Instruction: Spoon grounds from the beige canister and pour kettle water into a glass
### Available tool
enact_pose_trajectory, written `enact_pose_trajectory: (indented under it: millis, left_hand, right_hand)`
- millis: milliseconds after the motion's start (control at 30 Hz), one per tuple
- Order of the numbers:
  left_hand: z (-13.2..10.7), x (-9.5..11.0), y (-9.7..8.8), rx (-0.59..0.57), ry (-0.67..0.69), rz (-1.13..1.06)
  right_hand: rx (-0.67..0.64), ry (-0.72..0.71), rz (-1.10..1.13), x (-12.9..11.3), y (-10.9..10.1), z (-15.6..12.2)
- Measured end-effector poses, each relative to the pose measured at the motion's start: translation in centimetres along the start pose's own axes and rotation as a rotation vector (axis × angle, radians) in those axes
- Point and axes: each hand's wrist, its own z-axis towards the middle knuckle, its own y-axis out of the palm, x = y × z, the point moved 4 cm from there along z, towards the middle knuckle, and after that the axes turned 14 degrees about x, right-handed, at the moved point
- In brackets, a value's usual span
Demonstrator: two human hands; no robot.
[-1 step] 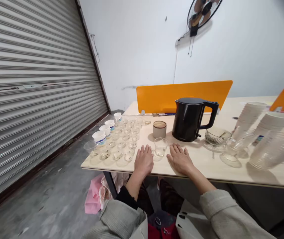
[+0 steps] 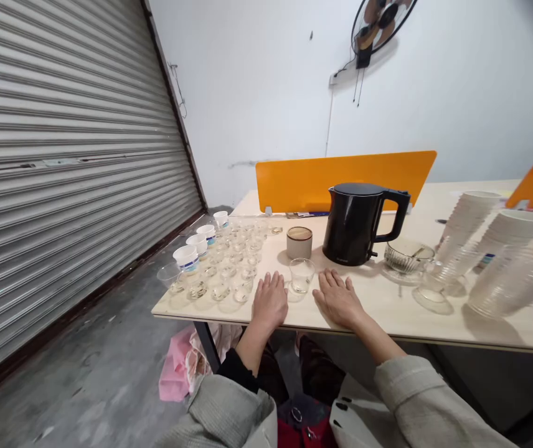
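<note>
- Left hand [image 2: 270,302] lies palm down on the pale wood-laminate bench [image 2: 388,317] at its near edge. Its fingers [image 2: 269,281] are stretched flat and a little apart, with nothing in them.
- Right hand [image 2: 339,298] lies the same way, just right of the left: flat, fingers [image 2: 329,278] extended, holding nothing.
- Small clear glass cup [image 2: 302,275] stands upright between the two sets of fingertips, close to the near edge. I can't tell whether either hand touches it.
- Squat grey ceramic jar with a brown lid [image 2: 299,242] sits just behind the cup.
- Black electric kettle [image 2: 355,224] stands right of the jar, lid shut and handle to the right. There is a small mark low on the body, too small to read.
- Grid of small clear glasses [image 2: 229,274] fills the bench's near-left corner and runs back along the left edge.
- White paper cups with a blue printed band [image 2: 187,257] line the left edge beside the grid; the print is unreadable.
- Ribbed clear glass bowl [image 2: 406,256] sits right of the kettle.
- Stacks of white disposable cups [image 2: 469,218] lie tilted towards the right end, with stacked clear plastic cups [image 2: 514,283] nearer the front edge.
- Orange divider panel [image 2: 341,177] stands along the far edge.
- Grey roller shutter [image 2: 61,155] is on the left, and a wall fan [image 2: 381,22] hangs above.
</note>
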Motion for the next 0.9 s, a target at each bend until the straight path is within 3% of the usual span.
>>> enact_pose_trajectory:
  millis: [133,267,400,500,567,667,900]
  left_hand:
    - [0.0,0.0,0.1,-0.006,0.006,0.009]
    - [-0.1,0.0,0.2,-0.008,0.003,0.013]
    - [-0.1,0.2,0.0,0.000,0.004,0.005]
    - [-0.2,0.3,-0.3,0.010,0.002,-0.007]
    - [-0.2,0.3,-0.3,0.017,-0.001,-0.014]
    - [-0.3,0.3,-0.2,0.027,-0.007,-0.026]
    - [-0.1,-0.1,0.3,0.048,-0.027,-0.055]
  right_hand:
    - [0.042,-0.010,0.044,0.0,0.4,-0.1]
    - [0.247,0.059,0.284,1.3,-1.2,-0.7]
    - [0.669,0.346,0.425,6.8,-5.5,-2.4]
    - [0.936,0.552,0.353,11.9,-9.0,-3.4]
    - [0.946,0.610,0.241,14.8,-10.4,-3.0]
    - [0.842,0.642,0.114,17.9,-10.8,-1.4]
    - [0.714,0.560,0.016,20.3,-9.8,1.8]
